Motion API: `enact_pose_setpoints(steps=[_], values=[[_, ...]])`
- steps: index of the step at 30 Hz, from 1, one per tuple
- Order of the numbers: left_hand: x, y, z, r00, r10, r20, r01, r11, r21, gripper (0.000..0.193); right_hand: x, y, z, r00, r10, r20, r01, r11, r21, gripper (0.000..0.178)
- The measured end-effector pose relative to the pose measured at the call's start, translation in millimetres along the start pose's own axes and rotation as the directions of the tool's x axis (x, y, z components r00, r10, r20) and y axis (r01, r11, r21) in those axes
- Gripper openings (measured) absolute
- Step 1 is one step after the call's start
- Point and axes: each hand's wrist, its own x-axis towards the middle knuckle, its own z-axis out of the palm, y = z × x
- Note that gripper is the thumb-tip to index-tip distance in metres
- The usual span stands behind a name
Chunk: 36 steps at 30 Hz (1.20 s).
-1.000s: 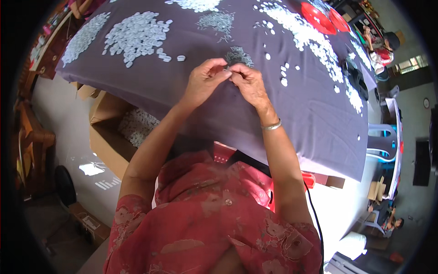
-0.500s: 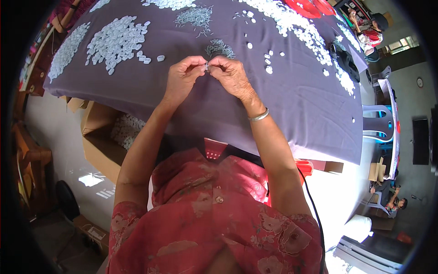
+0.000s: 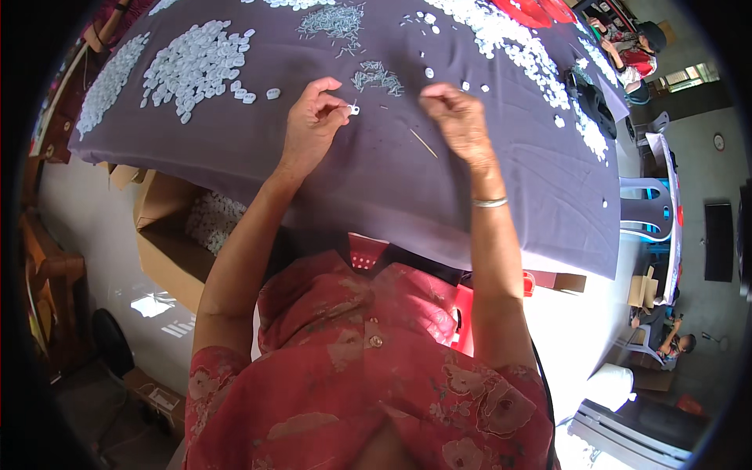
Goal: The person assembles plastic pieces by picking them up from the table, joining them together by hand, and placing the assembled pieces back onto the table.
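Observation:
My left hand (image 3: 312, 124) pinches a small white plastic piece (image 3: 354, 110) between thumb and forefinger; a thin grey pin seems to stick up from it. To the right, my right hand (image 3: 458, 121) hovers low over the cloth, its fingers curled and smeared by motion. What it holds, if anything, is hidden. Between the hands a thin pale stick (image 3: 423, 143) lies on the dark tablecloth (image 3: 376, 176). Just beyond them is a small pile of thin grey pins (image 3: 377, 78). A few loose white pieces (image 3: 429, 73) lie near my right fingers.
A heap of white pieces (image 3: 196, 69) covers the left; another band of white pieces (image 3: 525, 59) runs along the right. More grey pins (image 3: 333, 22) lie at the back, near red trays (image 3: 523, 11). Below the table's left edge stands a cardboard box (image 3: 160, 235) of white pieces.
My hands were together at one small piece. My right hand has moved away to the right, uncovering the thin stick. My left hand has stayed nearly in place, still pinching the white piece.

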Motion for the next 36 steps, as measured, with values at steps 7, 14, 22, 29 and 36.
enact_pose_setpoints(steps=[7, 14, 22, 29, 36], values=[[2.0, -7.6, 1.1, 1.000, 0.024, -0.013, -0.024, 0.999, -0.026, 0.036, -14.8, 14.5, -65.2, 0.996, 0.035, -0.079, -0.059, 0.944, -0.326, 0.010], [1.1, -3.1, 3.2, 1.000, 0.024, -0.015, -0.025, 0.999, -0.040, 0.034, -12.7, 16.5, -69.1, 0.994, -0.081, 0.067, 0.105, 0.818, -0.566, 0.016], [1.6, -8.4, 3.3, 0.999, 0.039, -0.019, -0.040, 0.999, -0.027, 0.037, -16.1, 27.0, -56.7, 0.960, -0.278, 0.031, 0.206, 0.630, -0.748, 0.009], [0.5, -9.6, 3.1, 0.994, 0.108, 0.015, -0.109, 0.993, 0.052, 0.016, -6.2, -12.2, -11.6, 0.986, 0.143, -0.081, -0.152, 0.980, -0.125, 0.008], [2.8, -9.1, 4.2, 0.998, 0.052, 0.047, -0.054, 0.998, 0.036, 0.039, 13.8, -12.5, 39.9, 0.975, 0.203, 0.087, -0.220, 0.916, 0.335, 0.013]])
